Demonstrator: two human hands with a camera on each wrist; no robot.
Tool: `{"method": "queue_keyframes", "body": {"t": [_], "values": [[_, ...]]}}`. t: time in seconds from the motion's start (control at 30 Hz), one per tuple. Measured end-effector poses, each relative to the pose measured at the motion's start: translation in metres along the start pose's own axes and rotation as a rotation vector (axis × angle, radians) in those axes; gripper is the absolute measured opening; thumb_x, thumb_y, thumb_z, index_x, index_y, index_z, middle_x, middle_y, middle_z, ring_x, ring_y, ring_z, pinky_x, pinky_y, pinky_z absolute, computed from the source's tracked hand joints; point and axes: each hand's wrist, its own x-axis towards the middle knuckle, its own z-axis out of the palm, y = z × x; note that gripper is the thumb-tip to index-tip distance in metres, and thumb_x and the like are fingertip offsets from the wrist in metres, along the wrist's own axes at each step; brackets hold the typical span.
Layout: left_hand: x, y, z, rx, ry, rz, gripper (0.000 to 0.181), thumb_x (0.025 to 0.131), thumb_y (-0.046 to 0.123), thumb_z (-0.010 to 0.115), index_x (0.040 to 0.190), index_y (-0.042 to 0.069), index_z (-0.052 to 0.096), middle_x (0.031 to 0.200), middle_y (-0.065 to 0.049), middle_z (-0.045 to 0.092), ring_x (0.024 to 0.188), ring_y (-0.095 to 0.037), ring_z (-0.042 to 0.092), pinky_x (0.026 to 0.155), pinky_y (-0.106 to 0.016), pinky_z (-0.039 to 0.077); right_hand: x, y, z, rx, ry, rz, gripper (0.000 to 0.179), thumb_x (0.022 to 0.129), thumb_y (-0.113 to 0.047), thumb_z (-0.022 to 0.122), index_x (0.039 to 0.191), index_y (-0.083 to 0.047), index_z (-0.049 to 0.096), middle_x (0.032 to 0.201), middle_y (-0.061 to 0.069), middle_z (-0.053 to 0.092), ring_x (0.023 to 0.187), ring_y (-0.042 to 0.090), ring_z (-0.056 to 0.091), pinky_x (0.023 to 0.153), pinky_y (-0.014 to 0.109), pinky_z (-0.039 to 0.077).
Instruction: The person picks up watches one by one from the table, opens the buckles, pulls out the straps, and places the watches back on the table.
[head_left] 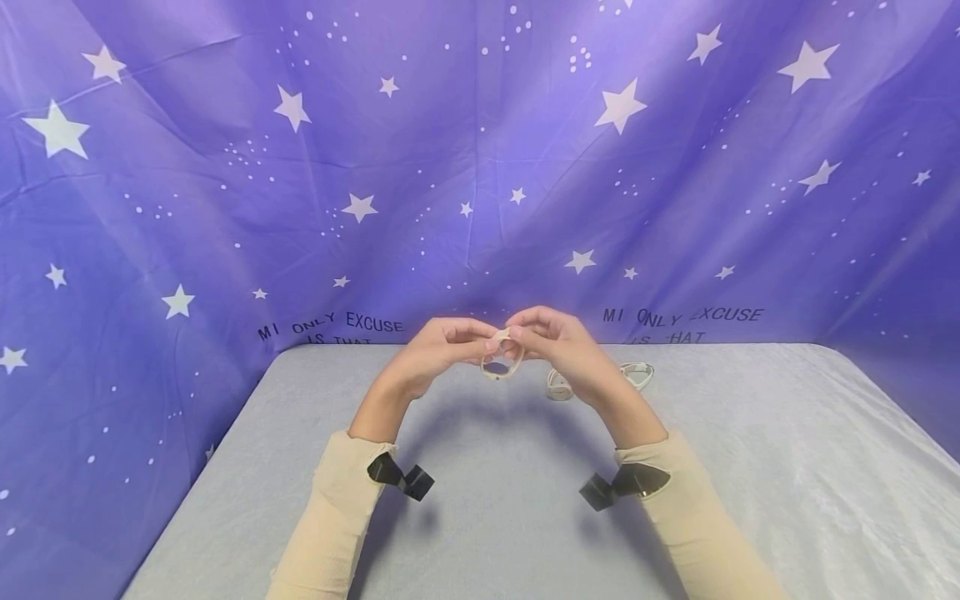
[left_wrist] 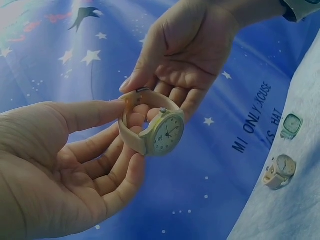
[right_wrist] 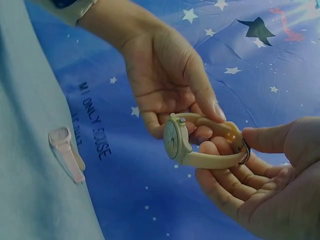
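A cream wristwatch (left_wrist: 168, 134) with a round white dial is held up above the table, its strap bent into a loop. My left hand (head_left: 429, 354) pinches the strap between thumb and fingers from the left. From the other side my right hand (head_left: 564, 343) grips the strap by its buckle end, near a dark metal buckle (right_wrist: 245, 151). Both thumbs press close together at the top of the loop in the head view. Whether the strap end passes through the buckle I cannot tell.
On the grey cloth-covered table (head_left: 480, 517) lie a beige round watch (head_left: 558, 388) and a pale green square-faced watch (head_left: 639, 375), beside my right wrist. In the right wrist view a pink watch (right_wrist: 68, 154) lies near the table edge. A purple starred curtain (head_left: 480, 150) hangs behind.
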Motion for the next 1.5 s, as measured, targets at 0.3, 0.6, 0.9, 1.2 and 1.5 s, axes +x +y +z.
{"method": "queue_keyframes", "body": {"t": [0.3, 0.6, 0.9, 1.2, 1.5], "values": [[-0.002, 0.004, 0.003, 0.073, 0.041, 0.045, 0.023, 0.094, 0.015, 0.073, 0.114, 0.003, 0.074, 0.103, -0.012, 0.077, 0.099, -0.031, 0.072, 0.095, -0.035, 0.055, -0.001, -0.001, -0.002, -0.206, 0.018, -0.171, 0.03, 0.099, -0.013, 0.065, 0.126, 0.001, 0.065, 0.115, 0.018, 0.074, 0.097, 0.024, 0.073, 0.098, 0.042, 0.057], [-0.002, 0.003, 0.008, 0.207, 0.104, 0.191, 0.019, 0.09, 0.019, 0.078, 0.107, 0.011, 0.074, 0.096, -0.008, 0.077, 0.085, -0.026, 0.073, 0.08, -0.034, 0.06, -0.002, -0.005, 0.002, -0.35, 0.08, -0.232, 0.019, 0.097, -0.01, 0.068, 0.114, -0.004, 0.071, 0.113, 0.013, 0.075, 0.105, 0.027, 0.072, 0.099, 0.044, 0.057], [-0.001, 0.004, 0.012, 0.326, 0.182, 0.227, 0.021, 0.088, 0.029, 0.081, 0.105, 0.02, 0.075, 0.086, 0.002, 0.076, 0.077, -0.017, 0.071, 0.073, -0.035, 0.057, -0.004, -0.007, 0.006, -0.432, 0.124, -0.256, 0.017, 0.095, -0.006, 0.069, 0.112, -0.005, 0.071, 0.112, 0.012, 0.075, 0.105, 0.028, 0.072, 0.096, 0.044, 0.058], [-0.004, 0.005, 0.013, 0.323, 0.183, 0.263, 0.021, 0.089, 0.027, 0.081, 0.106, 0.018, 0.075, 0.085, 0.0, 0.077, 0.076, -0.018, 0.072, 0.073, -0.036, 0.059, -0.003, -0.006, 0.008, -0.438, 0.145, -0.289, 0.015, 0.095, -0.005, 0.069, 0.109, -0.005, 0.07, 0.109, 0.012, 0.075, 0.102, 0.027, 0.072, 0.095, 0.042, 0.059], [-0.006, 0.005, 0.014, 0.309, 0.187, 0.31, 0.018, 0.088, 0.012, 0.079, 0.104, 0.01, 0.073, 0.094, -0.005, 0.077, 0.08, -0.017, 0.073, 0.081, -0.047, 0.061, -0.005, -0.005, 0.013, -0.425, 0.156, -0.321, 0.013, 0.095, -0.003, 0.068, 0.108, -0.004, 0.067, 0.108, 0.012, 0.074, 0.105, 0.028, 0.071, 0.098, 0.043, 0.058]]}}
